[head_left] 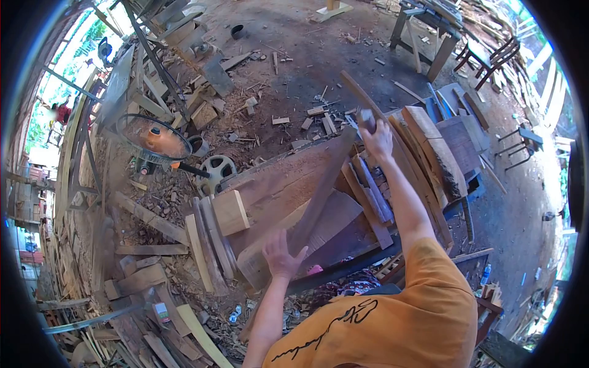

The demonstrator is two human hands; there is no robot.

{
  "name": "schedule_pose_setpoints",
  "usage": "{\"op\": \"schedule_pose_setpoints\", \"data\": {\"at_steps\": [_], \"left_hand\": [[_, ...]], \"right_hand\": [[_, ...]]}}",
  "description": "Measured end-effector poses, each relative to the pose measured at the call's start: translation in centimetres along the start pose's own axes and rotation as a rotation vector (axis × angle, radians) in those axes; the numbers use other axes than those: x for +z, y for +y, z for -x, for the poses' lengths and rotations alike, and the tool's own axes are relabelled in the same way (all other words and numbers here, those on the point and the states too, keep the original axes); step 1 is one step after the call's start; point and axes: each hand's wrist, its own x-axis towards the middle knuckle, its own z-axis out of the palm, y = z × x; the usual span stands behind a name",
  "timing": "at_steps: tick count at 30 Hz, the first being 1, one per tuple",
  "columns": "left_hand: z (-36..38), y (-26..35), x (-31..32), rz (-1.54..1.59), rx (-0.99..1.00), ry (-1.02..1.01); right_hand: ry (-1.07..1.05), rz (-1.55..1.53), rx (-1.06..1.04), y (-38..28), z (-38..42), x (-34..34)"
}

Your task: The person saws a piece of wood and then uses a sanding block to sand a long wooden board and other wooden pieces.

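Observation:
With fingers and thumb spread, my left hand (283, 256) lies at the near end of a long dark board (328, 184) over the bench. A pale curved wooden piece (267, 250) is beside it. My right hand (377, 138) is closed near the board's far end, around a small grey object (366, 119) too blurred to name. Right of the board are stacked planks (367, 193) and a thick timber (432, 147). A pale wooden block (230, 213) sits on the bench's left part.
A wheel (216, 173) and a round-framed machine (154, 140) stand to the left. Wood scraps (325, 119) litter the ground ahead. At the upper right are a workbench (438, 52) and a chair (491, 58). Long boards (150, 218) lie at the lower left.

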Motion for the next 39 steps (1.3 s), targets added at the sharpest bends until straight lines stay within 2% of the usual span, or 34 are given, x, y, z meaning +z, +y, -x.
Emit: {"op": "schedule_pose_setpoints", "data": {"at_steps": [2,4,7,10,11,16,21,22,24,26,28,29,32,35,39], "left_hand": [[0.9,0.1,-0.4,0.019,0.010,-0.010],[2.0,0.0,-1.0,-0.028,0.064,0.044],[7.1,-0.5,-1.5,-0.019,0.032,0.095],[12.0,-2.8,-0.5,-0.048,0.004,0.061],[12.6,-3.2,-0.3,-0.068,0.019,0.107],[12.6,-4.8,-0.1,-0.096,0.040,0.044],[11.6,-6.0,-2.8,0.057,0.204,-0.003],[11.3,-6.1,-3.3,0.061,0.208,0.000],[10.8,-6.7,-4.1,0.146,0.183,-0.121],[10.3,-7.3,-4.6,0.147,0.223,-0.078],[9.9,-8.0,-4.7,0.258,0.209,-0.105],[9.8,-8.1,-4.9,0.226,0.241,-0.049],[9.3,-8.4,-5.7,0.072,0.227,-0.056],[8.5,-8.8,-4.3,0.096,0.243,0.030],[6.4,-6.3,-3.7,0.037,0.194,-0.008]], "right_hand": [[-0.154,-0.045,0.014,1.0,4.7,-2.5],[-0.226,-0.091,0.030,2.4,9.3,-4.5],[-0.254,-0.142,0.098,4.0,15.0,-7.3],[-0.208,-0.167,0.169,4.9,19.6,-9.6],[-0.185,-0.168,0.188,5.1,20.8,-9.9],[-0.147,-0.140,0.199,4.5,25.3,-11.0],[-0.188,-0.099,-0.093,0.7,28.4,-11.1],[-0.183,-0.086,-0.167,-0.1,29.0,-10.9],[-0.202,-0.041,-0.308,-2.2,30.1,-10.6],[-0.235,-0.082,-0.426,-4.4,30.9,-10.3],[-0.302,-0.077,-0.467,-6.6,31.8,-10.1],[-0.308,-0.078,-0.467,-7.2,32.2,-9.6],[-0.331,-0.137,-0.544,-8.5,33.2,-8.2],[-0.377,-0.107,-0.620,-9.3,33.6,-6.4],[-0.361,-0.103,-0.695,-12.1,33.7,-5.1]]}}
